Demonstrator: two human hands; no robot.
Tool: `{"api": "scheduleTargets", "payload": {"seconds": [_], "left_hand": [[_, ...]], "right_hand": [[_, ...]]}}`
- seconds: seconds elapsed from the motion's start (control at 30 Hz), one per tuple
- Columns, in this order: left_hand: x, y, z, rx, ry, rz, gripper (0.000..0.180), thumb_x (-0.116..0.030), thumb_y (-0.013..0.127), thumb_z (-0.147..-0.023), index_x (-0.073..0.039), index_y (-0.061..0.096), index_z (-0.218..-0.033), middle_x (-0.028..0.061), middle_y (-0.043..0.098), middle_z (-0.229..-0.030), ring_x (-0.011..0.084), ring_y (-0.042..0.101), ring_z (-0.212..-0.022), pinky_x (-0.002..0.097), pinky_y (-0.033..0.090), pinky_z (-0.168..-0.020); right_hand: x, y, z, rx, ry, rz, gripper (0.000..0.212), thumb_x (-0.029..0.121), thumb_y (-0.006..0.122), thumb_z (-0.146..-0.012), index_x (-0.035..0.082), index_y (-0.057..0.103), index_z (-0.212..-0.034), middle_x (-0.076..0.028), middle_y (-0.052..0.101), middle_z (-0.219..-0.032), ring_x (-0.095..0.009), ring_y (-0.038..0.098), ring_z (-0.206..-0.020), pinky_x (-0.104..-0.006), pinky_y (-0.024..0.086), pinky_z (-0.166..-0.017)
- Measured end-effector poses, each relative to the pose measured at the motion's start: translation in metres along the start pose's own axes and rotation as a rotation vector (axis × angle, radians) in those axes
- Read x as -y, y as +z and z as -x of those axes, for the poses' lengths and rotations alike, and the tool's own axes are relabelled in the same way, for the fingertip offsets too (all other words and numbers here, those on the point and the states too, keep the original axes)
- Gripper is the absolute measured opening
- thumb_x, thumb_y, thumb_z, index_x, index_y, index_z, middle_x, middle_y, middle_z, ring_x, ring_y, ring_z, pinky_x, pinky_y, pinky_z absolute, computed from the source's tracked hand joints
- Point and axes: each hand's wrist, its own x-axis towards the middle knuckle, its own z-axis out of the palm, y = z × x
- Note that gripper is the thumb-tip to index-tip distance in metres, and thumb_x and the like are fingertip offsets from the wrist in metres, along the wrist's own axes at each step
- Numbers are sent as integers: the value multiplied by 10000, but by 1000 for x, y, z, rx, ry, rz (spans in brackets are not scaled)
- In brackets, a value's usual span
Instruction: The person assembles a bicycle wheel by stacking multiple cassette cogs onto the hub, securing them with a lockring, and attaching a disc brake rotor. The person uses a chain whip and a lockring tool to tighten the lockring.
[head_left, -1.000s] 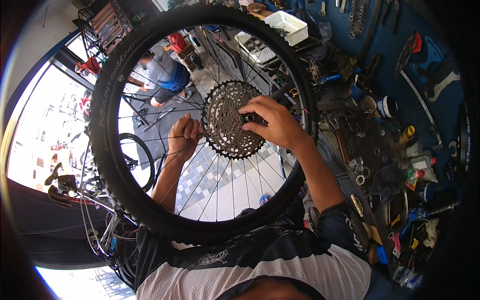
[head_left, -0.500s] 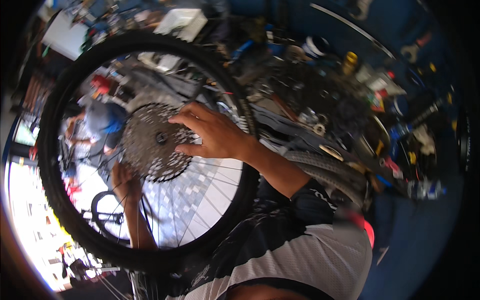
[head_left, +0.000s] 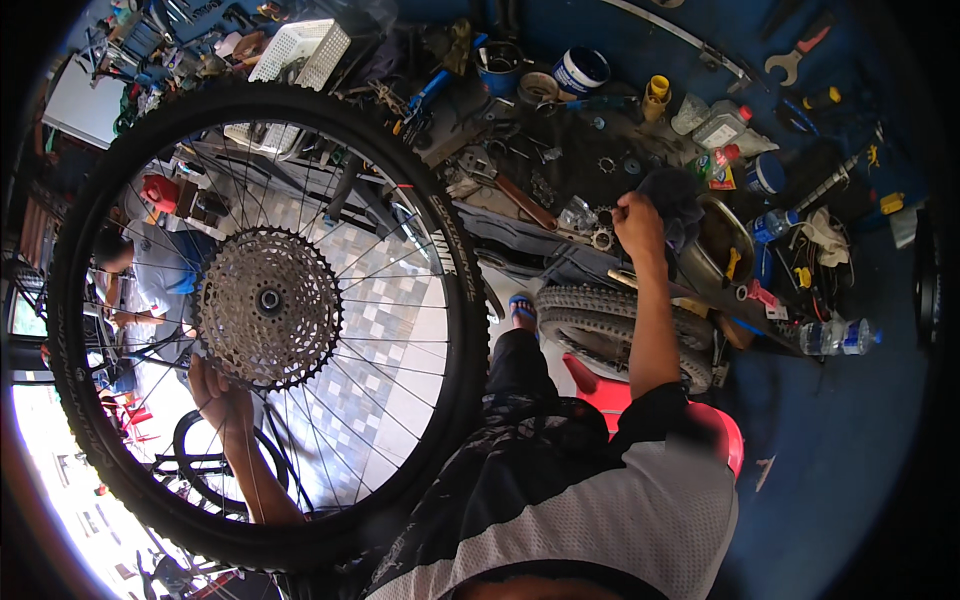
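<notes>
A large bicycle wheel with a black knobby tyre [head_left: 466,325] stands in front of me on the left, its cassette [head_left: 265,335] of many grey sprockets facing me. Seen through the spokes, my left hand [head_left: 220,400] is behind the wheel at the cassette's lower left edge. Its fingers are curled, and what they grip is hidden. My right hand [head_left: 640,225] reaches over the cluttered workbench with fingertips pinched together. Beside it lies a dark cloth [head_left: 672,195], and just left of the fingers is a small toothed metal ring [head_left: 601,239]. Whatever it pinches is too small to make out.
Bench items include an adjustable wrench [head_left: 478,163], a metal tray [head_left: 716,230], a white-and-blue tub [head_left: 582,70] and plastic bottles [head_left: 840,337]. Spare tyres [head_left: 610,315] rest below, by a red stool [head_left: 590,385]. Beyond the wheel a person [head_left: 165,265] crouches.
My right hand has left the front of the cassette and moved right, over the workbench, its fingers closing together. The left hand remains behind the wheel. The view has shifted slightly.
</notes>
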Motion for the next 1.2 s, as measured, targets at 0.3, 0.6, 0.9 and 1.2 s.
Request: {"api": "scheduleTargets", "payload": {"seconds": [0.3,0.6,0.9,1.2], "left_hand": [[-3,13,4,-102,-43,7,376,-247,575,-1083,-200,449,-732,-78,352,-573,55,406,-556,227,418,-639],[-1,10,5,-49,-10,1,359,-239,577,-1081,-193,433,-755,-65,349,-608,58,388,-547,223,372,-578],[1,8,4,-55,37,-40,383,-215,531,-1096,-174,424,-730,-54,328,-584,77,361,-525,264,451,-681],[1,23,8,-20,34,-98,415,-245,562,-1075,-174,421,-690,-45,333,-559,99,410,-594,246,347,-602]], "right_hand": [[10,-1,0,176,76,113,301,236,799,-834,118,690,-1088,-138,700,-1165,-367,649,-1146,-504,557,-908],[-4,-6,-8,104,-54,78,208,172,775,-861,100,686,-1035,-138,706,-1094,-314,708,-1011,-448,561,-838],[90,-58,-3,236,-17,-1079,450,-10,682,-970,27,552,-1399,-64,634,-978,-167,730,-861,-268,609,-745],[228,-76,37,605,-404,-1493,623,-107,651,-938,19,461,-1518,-90,624,-1131,-233,747,-1015,-271,609,-837]]}}
